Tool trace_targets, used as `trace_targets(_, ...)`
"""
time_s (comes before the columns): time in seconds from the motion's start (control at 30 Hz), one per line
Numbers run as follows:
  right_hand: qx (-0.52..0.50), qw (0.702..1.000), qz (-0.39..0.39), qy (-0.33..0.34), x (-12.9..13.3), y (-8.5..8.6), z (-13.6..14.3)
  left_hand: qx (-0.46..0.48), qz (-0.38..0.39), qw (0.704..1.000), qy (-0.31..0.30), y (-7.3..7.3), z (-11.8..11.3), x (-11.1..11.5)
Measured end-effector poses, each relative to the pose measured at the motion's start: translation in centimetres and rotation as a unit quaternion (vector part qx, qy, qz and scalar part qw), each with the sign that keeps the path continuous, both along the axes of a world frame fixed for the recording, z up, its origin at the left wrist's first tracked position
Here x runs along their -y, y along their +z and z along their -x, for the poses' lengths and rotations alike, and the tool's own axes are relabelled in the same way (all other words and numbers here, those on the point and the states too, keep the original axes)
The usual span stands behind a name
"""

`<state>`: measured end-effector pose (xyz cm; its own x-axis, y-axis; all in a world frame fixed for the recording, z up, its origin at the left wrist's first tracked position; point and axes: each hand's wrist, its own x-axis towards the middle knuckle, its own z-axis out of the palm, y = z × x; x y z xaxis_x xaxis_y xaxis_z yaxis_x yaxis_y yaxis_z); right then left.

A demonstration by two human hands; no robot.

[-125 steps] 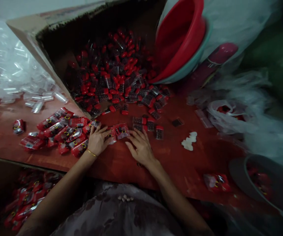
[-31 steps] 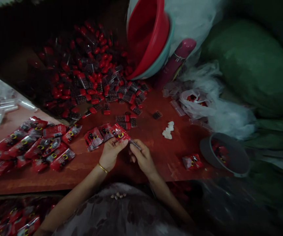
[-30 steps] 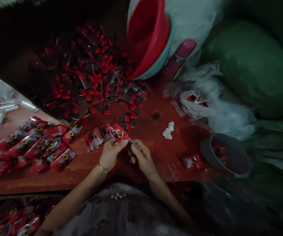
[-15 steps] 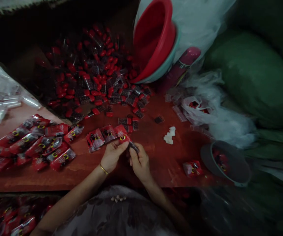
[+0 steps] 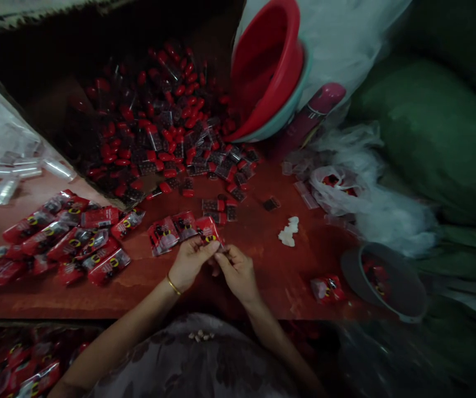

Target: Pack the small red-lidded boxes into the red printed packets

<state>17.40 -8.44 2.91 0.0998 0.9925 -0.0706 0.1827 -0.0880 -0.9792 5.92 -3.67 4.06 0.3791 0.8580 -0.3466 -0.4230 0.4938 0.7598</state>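
A red printed packet (image 5: 208, 228) with a yellow-and-black mark is held up between my two hands. My left hand (image 5: 188, 265), with a gold bangle at the wrist, pinches its lower edge between thumb and fingers. The fingers of my right hand (image 5: 238, 272) are closed at the packet's lower right end; what lies under them is partly hidden. Two similar red packets, one of them a flat packet (image 5: 165, 235), lie just left of the held one. Behind it are a few small clear boxes (image 5: 213, 205) with dark contents and red caps.
A cardboard box (image 5: 22, 105) lies open with many red-capped boxes spilling out. Filled red packets (image 5: 72, 243) are piled at left. At right stand a red basin (image 5: 291, 33), a pink spray can (image 5: 324, 99), plastic bags (image 5: 391, 210) and a grey tub (image 5: 403, 282).
The dark clear box that stuck out of the packet by my right thumb no longer shows. My right fingers have come closer to my left at the packet's end. The view has shifted slightly.
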Motion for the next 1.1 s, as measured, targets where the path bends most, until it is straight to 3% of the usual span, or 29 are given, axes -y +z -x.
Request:
trace_targets(0.13, 0.086, 0.994, -0.05, -0.034, -1.8, -0.6, 0.9, 0.008, 0.057, 0.998, 0.024, -0.3, 0.9, 0.4)
trace_targets(0.23, 0.237, 0.963, -0.129, -0.01, -4.3, -0.6, 0.9, 0.001, 0.123, 0.991, 0.052, 0.0, 3.8, -0.8)
trace_targets(0.33, 0.412, 0.897, -0.158, 0.006, -6.9, -1.0, -0.2, -0.009, 0.139, 0.971, 0.193, 0.9, 8.1, -2.8)
trace_targets(0.4, 0.487, 0.861, -0.145, 0.015, -8.0, -1.8, -1.3, -0.002, 0.134, 0.937, 0.324, 1.5, 10.5, -4.0)
trace_targets(0.43, 0.507, 0.849, -0.144, 0.031, -8.3, -2.3, -1.9, 0.008, 0.128, 0.924, 0.36, 1.8, 11.3, -4.3)
trace_targets(0.5, 0.52, 0.837, -0.156, 0.07, -8.1, -3.2, -3.1, 0.019, 0.123, 0.921, 0.368, 2.0, 11.8, -4.7)
trace_targets(0.6, 0.515, 0.832, -0.175, 0.113, -6.5, -3.8, -4.7, 0.043, 0.121, 0.936, 0.329, 1.6, 11.2, -4.8)
trace_targets(0.77, 0.521, 0.829, -0.181, 0.092, -3.2, -3.5, -6.3, 0.147, 0.081, 0.877, 0.449, 0.7, 10.3, -5.1)
trace_targets(0.83, 0.514, 0.832, -0.198, 0.063, -2.6, -3.3, -6.2, 0.15, 0.082, 0.887, 0.43, 0.5, 9.7, -4.4)
trace_targets(0.9, 0.502, 0.836, -0.219, 0.035, -2.4, -3.1, -5.7, 0.092, 0.106, 0.923, 0.358, 0.3, 8.7, -3.1)
trace_targets(0.97, 0.49, 0.839, -0.235, 0.017, -2.6, -3.0, -5.0, -0.037, 0.086, 0.957, 0.275, 0.0, 7.5, -1.9)
trace_targets(1.0, 0.485, 0.841, -0.24, 0.011, -2.7, -2.9, -4.6, -0.12, 0.038, 0.961, 0.245, -0.2, 7.1, -1.4)
trace_targets(1.03, 0.479, 0.843, -0.243, 0.008, -2.8, -2.9, -4.3, -0.205, -0.029, 0.953, 0.221, -0.4, 6.8, -1.2)
trace_targets(1.1, 0.47, 0.847, -0.247, 0.008, -2.9, -2.8, -3.8, -0.355, -0.174, 0.9, 0.185, -0.9, 6.9, -1.4)
